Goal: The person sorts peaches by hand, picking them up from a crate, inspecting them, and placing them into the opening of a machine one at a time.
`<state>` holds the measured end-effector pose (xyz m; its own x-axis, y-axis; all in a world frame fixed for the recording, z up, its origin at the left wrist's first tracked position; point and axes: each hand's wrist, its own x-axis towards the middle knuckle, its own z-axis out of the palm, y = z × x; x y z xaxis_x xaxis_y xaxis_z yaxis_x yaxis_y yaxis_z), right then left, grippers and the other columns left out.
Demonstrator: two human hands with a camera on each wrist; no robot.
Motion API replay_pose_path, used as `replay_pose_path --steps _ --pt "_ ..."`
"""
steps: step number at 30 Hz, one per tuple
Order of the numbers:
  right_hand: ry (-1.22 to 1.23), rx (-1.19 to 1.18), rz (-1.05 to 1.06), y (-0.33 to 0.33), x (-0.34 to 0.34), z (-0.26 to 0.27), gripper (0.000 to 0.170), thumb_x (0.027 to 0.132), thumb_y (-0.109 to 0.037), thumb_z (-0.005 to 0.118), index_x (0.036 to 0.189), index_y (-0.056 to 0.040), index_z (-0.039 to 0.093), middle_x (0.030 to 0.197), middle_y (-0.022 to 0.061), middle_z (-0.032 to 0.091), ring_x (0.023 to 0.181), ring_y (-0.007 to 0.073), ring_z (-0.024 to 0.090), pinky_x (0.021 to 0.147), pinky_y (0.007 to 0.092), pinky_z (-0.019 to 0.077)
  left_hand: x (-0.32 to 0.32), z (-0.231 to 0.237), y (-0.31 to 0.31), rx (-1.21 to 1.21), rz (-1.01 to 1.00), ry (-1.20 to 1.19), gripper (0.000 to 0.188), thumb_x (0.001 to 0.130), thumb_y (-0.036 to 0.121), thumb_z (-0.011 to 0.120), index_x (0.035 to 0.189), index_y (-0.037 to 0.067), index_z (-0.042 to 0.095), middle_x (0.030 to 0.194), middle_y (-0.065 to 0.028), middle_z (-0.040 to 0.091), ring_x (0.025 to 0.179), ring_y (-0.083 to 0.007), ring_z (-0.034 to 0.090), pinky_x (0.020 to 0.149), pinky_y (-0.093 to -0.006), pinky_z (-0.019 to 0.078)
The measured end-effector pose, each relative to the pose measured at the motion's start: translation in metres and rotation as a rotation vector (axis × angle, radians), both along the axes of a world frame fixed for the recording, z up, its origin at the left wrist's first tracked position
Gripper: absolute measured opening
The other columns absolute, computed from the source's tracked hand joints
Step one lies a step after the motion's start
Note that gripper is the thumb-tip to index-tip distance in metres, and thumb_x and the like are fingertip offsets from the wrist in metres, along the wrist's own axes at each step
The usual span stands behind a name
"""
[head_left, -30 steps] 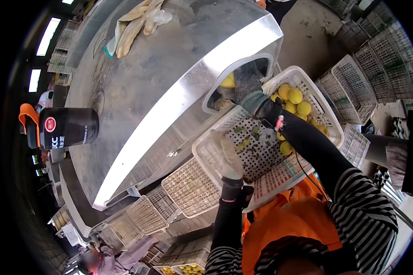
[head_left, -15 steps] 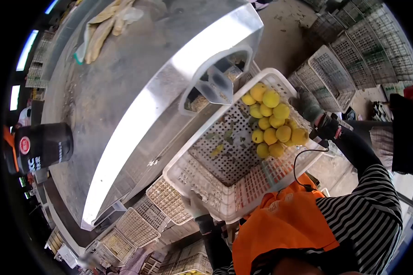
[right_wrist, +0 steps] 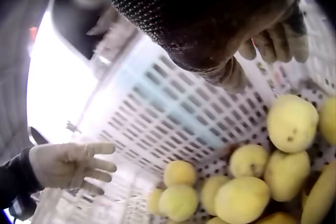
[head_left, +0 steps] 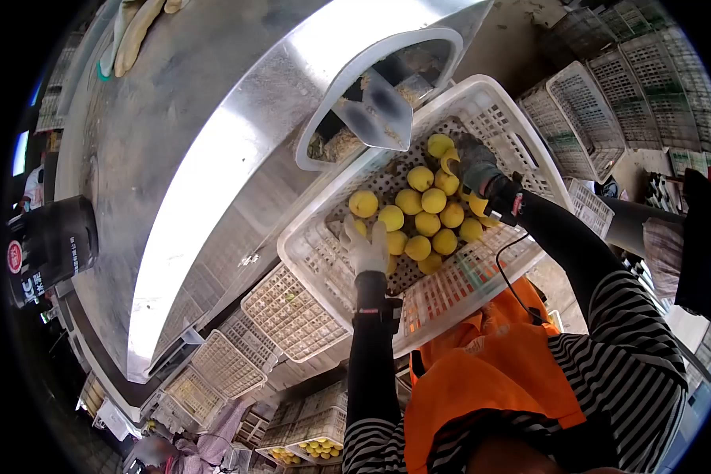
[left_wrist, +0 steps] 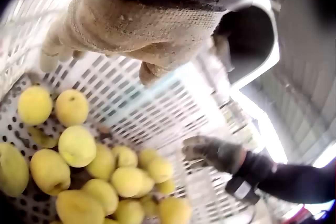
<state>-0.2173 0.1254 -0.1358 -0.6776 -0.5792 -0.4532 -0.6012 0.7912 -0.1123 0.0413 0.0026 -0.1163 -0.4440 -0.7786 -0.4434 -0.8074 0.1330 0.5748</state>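
My left hand, in a pale knit glove, is over the left end of the white plastic crate, next to yellow peaches. In the right wrist view that left hand shows its fingers straight and apart. My right hand, in a dark soiled glove, is inside the crate's right side beside the peaches. Seen from the left wrist, the right hand has loosely bent fingers and holds nothing. Several peaches lie spread over the crate's perforated floor.
A metal chute opening in the steel table overhangs the crate's far edge. On the table stand a black bottle and work gloves. More crates stand at lower left, with stacked crates at right.
The peaches, heaped at the crate's right end half a second ago, now spread leftward across its floor. Both hands have moved from the crate's ends to inside it.
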Motion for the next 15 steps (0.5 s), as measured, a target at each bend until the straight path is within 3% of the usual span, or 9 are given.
replay_pose_path --steps 1,3,4,7,8,11,13,14,15 --pt "-0.004 -0.001 0.001 -0.006 -0.007 -0.011 0.067 0.082 -0.036 0.063 0.138 -0.0074 0.04 0.143 0.018 0.04 0.133 0.0343 0.035 0.11 0.0387 0.0302 -0.01 -0.019 -0.003 -0.001 0.001 -0.004 0.081 0.085 0.045 0.059 0.149 0.011 0.022 0.142 -0.0325 0.031 0.128 -0.0482 0.036 0.105 -0.0511 0.0323" --pt "0.019 0.13 0.028 -0.016 -0.026 -0.05 0.071 0.081 -0.037 0.064 0.14 -0.0071 0.039 0.143 0.0183 0.041 0.133 0.0346 0.036 0.112 0.0384 0.0285 -0.03 -0.056 -0.012 0.003 0.271 -0.185 0.089 0.082 0.054 0.059 0.149 0.011 0.02 0.142 -0.032 0.031 0.127 -0.0492 0.036 0.103 -0.0512 0.0351" --pt "0.0 -0.064 0.029 -0.01 -0.035 -0.084 0.075 0.076 -0.041 0.068 0.138 -0.0071 0.043 0.142 0.0171 0.042 0.133 0.0338 0.037 0.113 0.0383 0.0267 -0.04 -0.056 -0.017 0.094 0.285 -0.162 0.093 0.08 0.061 0.057 0.149 0.012 0.019 0.143 -0.0311 0.029 0.126 -0.0511 0.035 0.1 -0.0517 0.0378" --pt "0.136 -0.066 0.028 -0.036 -0.042 -0.108 0.075 0.069 -0.041 0.072 0.132 -0.007 0.049 0.137 0.016 0.046 0.13 0.033 0.039 0.111 0.0404 0.0294 -0.066 -0.069 -0.017 -0.054 0.127 -0.505 0.093 0.079 0.061 0.058 0.148 0.013 0.02 0.14 -0.03 0.034 0.123 -0.0494 0.04 0.096 -0.0497 0.0427" --pt "0.131 -0.063 0.028 -0.043 -0.039 -0.113 0.075 0.069 -0.041 0.072 0.132 -0.007 0.049 0.137 0.016 0.046 0.13 0.033 0.039 0.111 0.0404 0.0294 -0.066 -0.079 -0.018 -0.051 0.126 -0.51 0.093 0.079 0.061 0.058 0.148 0.013 0.02 0.14 -0.03 0.034 0.123 -0.0494 0.04 0.096 -0.0497 0.0427" --pt "0.121 -0.075 -0.053 -0.046 -0.026 -0.132 0.072 0.065 -0.041 0.075 0.125 -0.0069 0.053 0.128 0.0143 0.051 0.124 0.032 0.044 0.105 0.0436 0.0355 -0.064 -0.102 -0.019 -0.103 0.213 -0.462 0.09 0.08 0.055 0.063 0.148 0.014 0.021 0.137 -0.0275 0.038 0.119 -0.0463 0.047 0.093 -0.0464 0.0463" --pt "0.428 -0.057 0.173 -0.04 -0.015 -0.147 0.069 0.062 -0.037 0.078 0.119 -0.0067 0.055 0.118 0.0145 0.056 0.114 0.0328 0.05 0.096 0.0452 0.0414 -0.063 -0.106 -0.017 -0.015 0.404 -0.32 0.08 0.083 0.044 0.065 0.145 0.013 0.026 0.131 -0.0221 0.045 0.111 -0.0366 0.055 0.088 -0.0422 0.0499" --pt "0.424 -0.059 0.17 -0.039 -0.008 -0.129 0.069 0.062 -0.037 0.078 0.119 -0.0067 0.055 0.118 0.0145 0.056 0.114 0.0328 0.05 0.096 0.0452 0.0414 -0.057 -0.103 -0.014 -0.018 0.402 -0.323 0.08 0.083 0.044 0.065 0.145 0.013 0.026 0.131 -0.0221 0.045 0.111 -0.0366 0.055 0.088 -0.0422 0.0499" --pt "0.101 -0.218 -0.026 -0.039 0.001 -0.083 0.067 0.061 -0.035 0.08 0.117 -0.0066 0.055 0.116 0.0153 0.056 0.112 0.033 0.052 0.094 0.0446 0.0429 -0.047 -0.093 -0.005 0.057 0.423 0.055 0.078 0.084 0.046 0.064 0.144 0.013 0.027 0.129 -0.0215 0.047 0.108 -0.0337 0.056 0.089 -0.0449 0.0492"
